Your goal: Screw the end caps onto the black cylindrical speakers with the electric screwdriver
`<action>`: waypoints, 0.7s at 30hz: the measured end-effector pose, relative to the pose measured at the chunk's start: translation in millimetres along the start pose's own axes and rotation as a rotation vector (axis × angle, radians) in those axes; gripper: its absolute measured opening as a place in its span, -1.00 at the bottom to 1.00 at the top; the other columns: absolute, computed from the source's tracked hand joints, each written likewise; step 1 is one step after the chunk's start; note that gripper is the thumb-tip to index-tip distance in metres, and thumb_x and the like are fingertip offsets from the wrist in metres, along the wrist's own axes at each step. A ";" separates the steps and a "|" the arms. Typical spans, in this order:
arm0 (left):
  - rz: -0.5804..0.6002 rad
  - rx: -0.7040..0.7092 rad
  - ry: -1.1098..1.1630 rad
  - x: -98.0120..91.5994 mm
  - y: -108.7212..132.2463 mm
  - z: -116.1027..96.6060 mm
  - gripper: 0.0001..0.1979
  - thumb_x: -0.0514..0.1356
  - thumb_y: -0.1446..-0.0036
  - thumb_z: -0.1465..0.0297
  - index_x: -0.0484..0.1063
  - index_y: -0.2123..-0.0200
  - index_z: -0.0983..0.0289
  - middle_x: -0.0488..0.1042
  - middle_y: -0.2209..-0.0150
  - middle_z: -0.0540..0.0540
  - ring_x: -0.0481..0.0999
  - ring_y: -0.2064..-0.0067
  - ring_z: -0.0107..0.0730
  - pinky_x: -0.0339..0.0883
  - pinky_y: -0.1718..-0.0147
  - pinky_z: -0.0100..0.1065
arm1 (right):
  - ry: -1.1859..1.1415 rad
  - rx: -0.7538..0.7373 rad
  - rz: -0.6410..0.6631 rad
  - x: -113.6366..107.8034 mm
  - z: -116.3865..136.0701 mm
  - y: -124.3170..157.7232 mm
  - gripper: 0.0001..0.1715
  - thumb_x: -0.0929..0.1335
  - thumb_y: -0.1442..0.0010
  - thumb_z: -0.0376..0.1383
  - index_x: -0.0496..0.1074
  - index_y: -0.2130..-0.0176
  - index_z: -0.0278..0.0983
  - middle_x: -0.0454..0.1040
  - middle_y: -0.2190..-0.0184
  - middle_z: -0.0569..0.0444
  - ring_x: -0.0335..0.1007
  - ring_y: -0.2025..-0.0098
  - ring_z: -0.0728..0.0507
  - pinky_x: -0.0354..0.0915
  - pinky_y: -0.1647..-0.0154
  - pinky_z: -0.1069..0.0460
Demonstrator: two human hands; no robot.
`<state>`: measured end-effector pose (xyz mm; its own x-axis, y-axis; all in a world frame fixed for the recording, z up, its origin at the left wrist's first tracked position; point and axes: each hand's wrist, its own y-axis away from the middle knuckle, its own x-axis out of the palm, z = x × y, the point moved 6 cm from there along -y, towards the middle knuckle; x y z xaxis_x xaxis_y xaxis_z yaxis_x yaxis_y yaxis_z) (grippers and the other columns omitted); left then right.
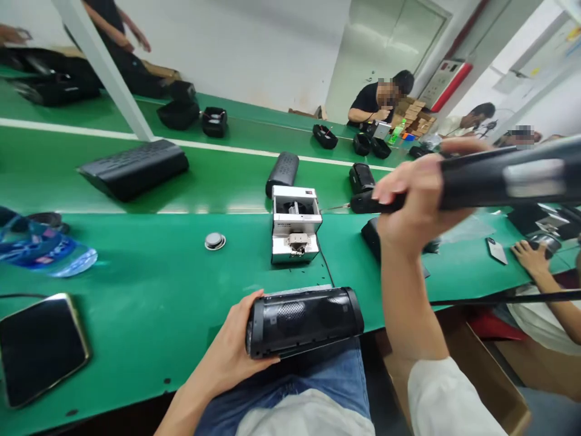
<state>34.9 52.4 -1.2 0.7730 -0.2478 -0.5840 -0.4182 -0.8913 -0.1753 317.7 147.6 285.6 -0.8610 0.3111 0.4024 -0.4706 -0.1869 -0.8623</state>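
Observation:
My left hand (pixel 236 339) grips the left end of a black cylindrical speaker (pixel 304 320), which lies on its side at the near edge of the green table (pixel 149 303), over my lap. My right hand (pixel 415 203) is raised to the right and closed round a black electric screwdriver (pixel 494 178). Its tip points left, towards the white screw feeder box (pixel 294 224) standing just behind the speaker. A cable runs from that box towards the speaker.
A phone (pixel 39 348) lies at the near left, a water bottle (pixel 45 251) beyond it, a small round metal part (pixel 214 241) mid-table. Black speakers (pixel 134 168) sit on the conveyor behind. Another person's hand (pixel 531 255) rests at the right; more people sit further back. A cardboard box (pixel 481 369) stands below.

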 end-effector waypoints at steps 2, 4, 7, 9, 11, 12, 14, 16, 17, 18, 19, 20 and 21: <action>0.001 0.000 0.007 -0.1 -0.4 -1.7 0.19 0.60 0.00 0.42 0.05 -0.57 0.02 0.41 -0.44 0.31 0.51 -0.42 0.30 0.48 -0.39 0.25 | 0.011 -0.035 -0.041 3.7 18.8 -7.5 -0.81 0.40 -0.36 -0.40 0.43 0.06 -0.14 0.23 0.55 0.31 0.13 0.65 0.02 0.15 0.62 0.06; -0.003 -0.007 0.009 -0.4 -1.0 -2.1 0.20 0.61 0.01 0.42 0.05 -0.57 0.01 0.42 -0.43 0.30 0.52 -0.42 0.28 0.49 -0.38 0.23 | 0.010 -0.051 -0.053 10.2 26.5 -13.3 -0.84 0.39 -0.37 -0.39 0.41 0.08 -0.14 0.21 0.55 0.32 0.11 0.65 0.02 0.14 0.62 0.07; 0.001 -0.007 0.011 0.5 -1.8 -2.2 0.21 0.61 0.01 0.43 0.03 -0.57 -0.01 0.42 -0.43 0.29 0.51 -0.42 0.27 0.49 -0.38 0.24 | -0.066 -0.016 -0.026 17.6 20.2 -13.2 -0.83 0.38 -0.31 -0.42 0.40 0.13 -0.16 0.23 0.59 0.36 0.10 0.68 0.03 0.14 0.66 0.07; -0.005 0.000 0.015 1.1 -2.1 -2.4 0.22 0.62 0.03 0.44 0.03 -0.56 -0.01 0.41 -0.44 0.30 0.50 -0.42 0.28 0.48 -0.38 0.25 | -0.123 0.088 0.029 20.3 10.8 -6.8 -0.84 0.41 -0.30 -0.43 0.42 0.15 -0.19 0.26 0.60 0.36 0.14 0.70 0.03 0.15 0.68 0.06; -0.008 0.008 0.021 1.8 -2.1 -2.5 0.23 0.63 0.04 0.44 0.03 -0.56 -0.01 0.41 -0.44 0.29 0.50 -0.42 0.29 0.47 -0.39 0.26 | -0.152 0.216 0.110 23.1 3.3 3.5 -0.84 0.45 -0.31 -0.41 0.44 0.15 -0.19 0.28 0.59 0.34 0.19 0.70 0.03 0.16 0.69 0.06; -0.007 0.010 0.024 2.1 -2.0 -2.6 0.24 0.64 0.05 0.43 0.03 -0.56 -0.01 0.40 -0.44 0.29 0.49 -0.42 0.29 0.47 -0.39 0.26 | -0.157 0.268 0.148 24.5 1.0 9.3 -0.83 0.47 -0.31 -0.40 0.44 0.16 -0.18 0.29 0.59 0.34 0.21 0.70 0.03 0.16 0.70 0.06; -0.003 0.006 0.025 2.5 -1.8 -2.4 0.25 0.64 0.05 0.43 0.01 -0.56 -0.03 0.40 -0.45 0.28 0.49 -0.43 0.28 0.47 -0.39 0.26 | -0.145 0.348 0.210 28.1 -2.6 20.7 -0.81 0.50 -0.31 -0.36 0.43 0.19 -0.15 0.29 0.60 0.34 0.22 0.70 0.02 0.19 0.70 0.07; 0.001 -0.003 0.020 2.3 -1.7 -2.4 0.26 0.64 0.04 0.43 0.00 -0.56 -0.04 0.39 -0.45 0.27 0.48 -0.43 0.27 0.47 -0.39 0.27 | -0.108 0.383 0.260 33.1 -6.4 30.2 -0.77 0.53 -0.32 -0.31 0.40 0.23 -0.13 0.27 0.61 0.35 0.24 0.69 0.02 0.24 0.68 0.07; 0.002 -0.005 0.019 2.1 -1.7 -2.6 0.25 0.64 0.04 0.43 0.00 -0.56 -0.04 0.39 -0.44 0.27 0.49 -0.42 0.27 0.47 -0.39 0.27 | -0.086 0.392 0.283 36.1 -8.7 34.3 -0.74 0.54 -0.32 -0.29 0.39 0.25 -0.12 0.27 0.61 0.35 0.25 0.69 0.02 0.27 0.67 0.07; 0.001 -0.005 0.019 1.8 -1.7 -2.9 0.25 0.64 0.04 0.43 0.01 -0.56 -0.03 0.39 -0.44 0.28 0.49 -0.42 0.27 0.48 -0.38 0.27 | -0.066 0.396 0.297 39.0 -11.3 37.8 -0.72 0.54 -0.32 -0.27 0.37 0.27 -0.13 0.27 0.61 0.35 0.26 0.69 0.02 0.29 0.66 0.06; 0.000 -0.005 0.019 1.5 -1.7 -3.1 0.25 0.64 0.04 0.42 0.01 -0.56 -0.03 0.40 -0.43 0.28 0.50 -0.41 0.28 0.49 -0.37 0.27 | -0.047 0.402 0.307 41.5 -14.2 40.9 -0.71 0.54 -0.32 -0.27 0.37 0.28 -0.13 0.28 0.61 0.34 0.26 0.69 0.02 0.30 0.66 0.06; -0.001 -0.004 0.020 1.2 -1.7 -3.2 0.24 0.65 0.04 0.41 0.02 -0.56 -0.02 0.41 -0.42 0.28 0.51 -0.41 0.29 0.50 -0.37 0.26 | -0.034 0.407 0.309 43.6 -17.2 43.4 -0.72 0.54 -0.32 -0.28 0.37 0.29 -0.13 0.29 0.62 0.34 0.26 0.69 0.03 0.31 0.65 0.06; 0.000 -0.003 0.019 1.1 -1.7 -3.2 0.24 0.65 0.04 0.41 0.02 -0.56 -0.02 0.41 -0.42 0.28 0.51 -0.41 0.29 0.50 -0.36 0.26 | -0.022 0.415 0.306 45.2 -20.2 45.5 -0.74 0.53 -0.32 -0.29 0.39 0.29 -0.14 0.31 0.62 0.33 0.25 0.69 0.03 0.31 0.66 0.06</action>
<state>38.0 52.5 0.9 0.7823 -0.2547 -0.5685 -0.4166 -0.8924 -0.1735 261.3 171.9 258.3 -0.9729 0.1658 0.1611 -0.2300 -0.6219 -0.7486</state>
